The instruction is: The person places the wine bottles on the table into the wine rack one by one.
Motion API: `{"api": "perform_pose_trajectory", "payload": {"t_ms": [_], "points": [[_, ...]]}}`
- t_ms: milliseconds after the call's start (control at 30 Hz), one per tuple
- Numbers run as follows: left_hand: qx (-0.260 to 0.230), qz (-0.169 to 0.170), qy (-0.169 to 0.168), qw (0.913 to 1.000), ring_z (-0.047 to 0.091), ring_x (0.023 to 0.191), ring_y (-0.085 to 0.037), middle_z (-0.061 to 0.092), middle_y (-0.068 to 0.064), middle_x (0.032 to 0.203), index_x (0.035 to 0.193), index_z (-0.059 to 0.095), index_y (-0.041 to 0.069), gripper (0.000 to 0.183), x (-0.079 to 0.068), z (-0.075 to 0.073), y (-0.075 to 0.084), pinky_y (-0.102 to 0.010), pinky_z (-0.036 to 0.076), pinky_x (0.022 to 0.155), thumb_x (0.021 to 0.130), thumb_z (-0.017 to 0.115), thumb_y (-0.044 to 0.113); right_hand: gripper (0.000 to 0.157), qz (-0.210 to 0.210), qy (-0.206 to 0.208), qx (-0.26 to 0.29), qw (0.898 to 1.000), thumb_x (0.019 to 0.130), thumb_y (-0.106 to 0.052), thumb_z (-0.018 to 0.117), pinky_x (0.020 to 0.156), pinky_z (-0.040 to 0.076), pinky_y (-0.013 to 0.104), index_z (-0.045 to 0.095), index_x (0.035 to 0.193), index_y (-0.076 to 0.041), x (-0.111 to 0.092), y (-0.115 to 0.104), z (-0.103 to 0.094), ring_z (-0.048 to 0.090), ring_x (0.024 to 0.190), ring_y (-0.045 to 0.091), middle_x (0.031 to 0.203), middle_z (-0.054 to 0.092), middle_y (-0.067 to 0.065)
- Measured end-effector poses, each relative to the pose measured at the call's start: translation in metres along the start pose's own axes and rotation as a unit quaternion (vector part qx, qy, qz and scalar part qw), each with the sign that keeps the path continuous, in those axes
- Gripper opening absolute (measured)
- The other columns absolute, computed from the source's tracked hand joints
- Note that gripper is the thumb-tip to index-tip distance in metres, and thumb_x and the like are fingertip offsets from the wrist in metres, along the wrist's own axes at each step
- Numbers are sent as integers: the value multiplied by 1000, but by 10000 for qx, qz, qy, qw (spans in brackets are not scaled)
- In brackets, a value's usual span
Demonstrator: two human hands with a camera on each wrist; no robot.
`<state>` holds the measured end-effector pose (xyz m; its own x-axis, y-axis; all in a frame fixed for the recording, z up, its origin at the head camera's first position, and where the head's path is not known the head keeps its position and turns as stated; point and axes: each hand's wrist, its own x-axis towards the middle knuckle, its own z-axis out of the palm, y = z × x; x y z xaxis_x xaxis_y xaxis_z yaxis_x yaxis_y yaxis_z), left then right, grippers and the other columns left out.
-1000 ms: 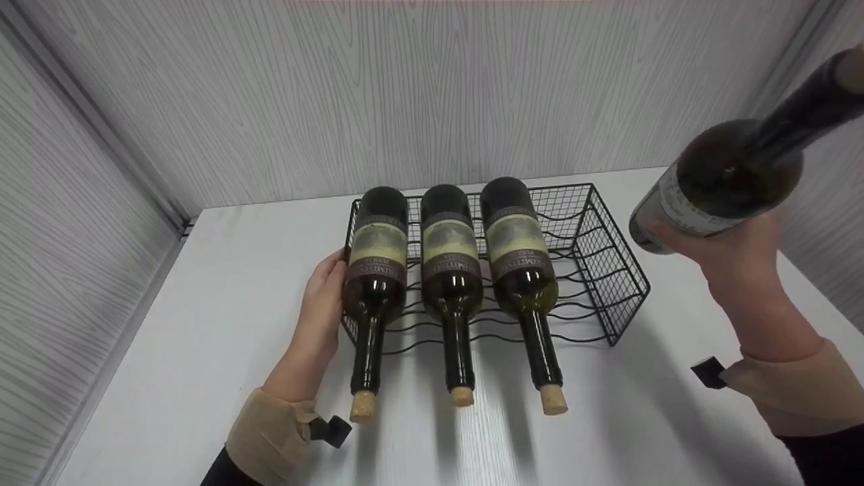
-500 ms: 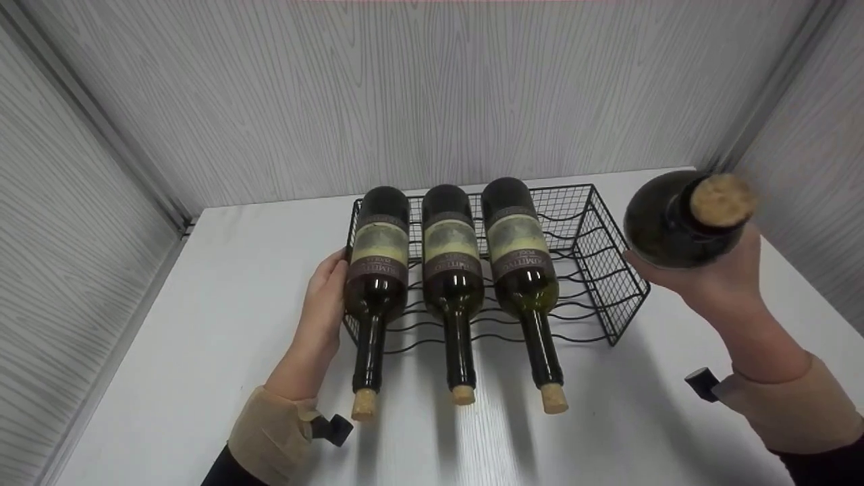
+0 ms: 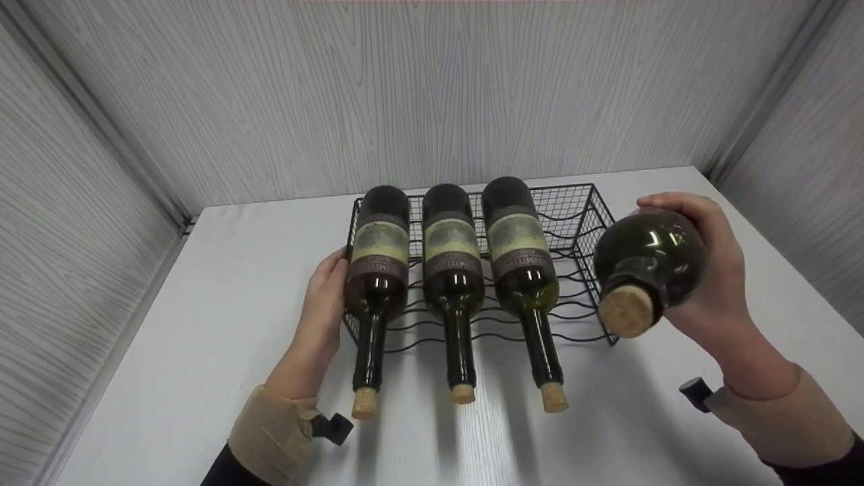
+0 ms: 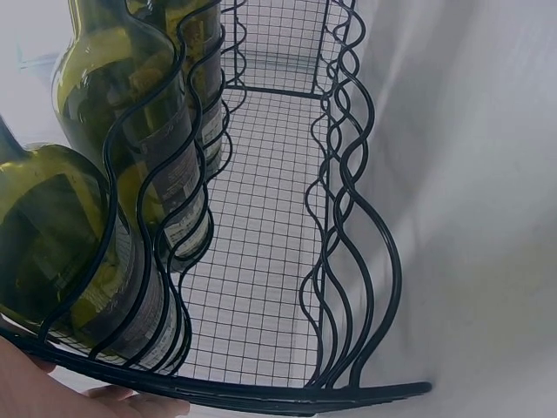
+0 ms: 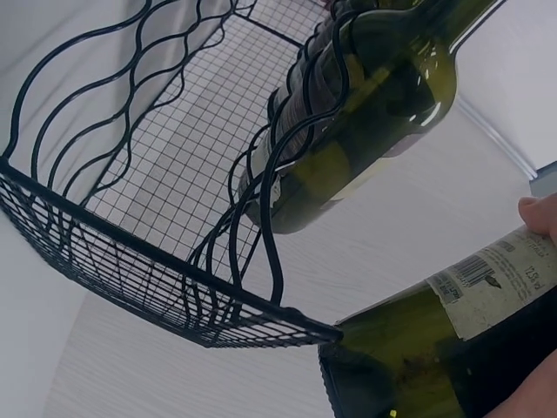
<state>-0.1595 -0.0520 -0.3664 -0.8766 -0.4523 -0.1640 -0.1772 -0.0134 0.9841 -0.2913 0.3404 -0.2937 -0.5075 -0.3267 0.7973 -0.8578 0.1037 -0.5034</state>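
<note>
My left hand (image 3: 324,290) grips the left end of the black wire wine rack (image 3: 611,263); its fingers (image 4: 113,405) show at the rack's side bar in the left wrist view. Across the rack's top tier lie three corked wine bottles: the left bottle (image 3: 376,297), the middle bottle (image 3: 451,293) and the right bottle (image 3: 523,290), necks toward me. My right hand (image 3: 719,270) holds another wine bottle (image 3: 651,253) round its body, cork toward me, overlapping the rack's right end in the head view. In the right wrist view its base (image 5: 348,374) is right by the rack's corner.
The rack stands on a white table (image 3: 256,270) close to a pale wood-grain back panel (image 3: 432,88). Similar panels rise at both sides. Wavy wires (image 3: 574,297) form a bottle place right of the right bottle. Below the bottles, the lower tier shows wavy wires (image 4: 357,174).
My right hand has brought its bottle left and down toward the rack's right end, turning the neck from pointing up right to pointing toward me. The left hand and the three racked bottles stay put.
</note>
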Motion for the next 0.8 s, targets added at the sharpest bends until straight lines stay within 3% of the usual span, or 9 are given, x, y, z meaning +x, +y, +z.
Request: {"api": "perform_pose_trajectory", "payload": {"t_ms": [367, 800], "points": [[-61, 114, -1, 9999, 21, 164, -35, 28, -19, 172, 165, 28, 1, 58, 0, 1, -1, -52, 20, 136, 115, 29, 29, 50, -681, 107, -372, 9969, 72, 7, 79, 115, 45, 28, 61, 118, 16, -1, -18, 12, 62, 125, 14, 119, 66, 30], [-79, 65, 26, 9999, 23, 164, -34, 29, -19, 173, 165, 29, 1, 57, 0, 1, 0, -50, 21, 136, 115, 29, 28, 57, -1118, 200, -975, 9887, 59, 18, 83, 114, 44, 27, 66, 112, 8, -10, -15, 18, 64, 124, 18, 116, 72, 25]]}}
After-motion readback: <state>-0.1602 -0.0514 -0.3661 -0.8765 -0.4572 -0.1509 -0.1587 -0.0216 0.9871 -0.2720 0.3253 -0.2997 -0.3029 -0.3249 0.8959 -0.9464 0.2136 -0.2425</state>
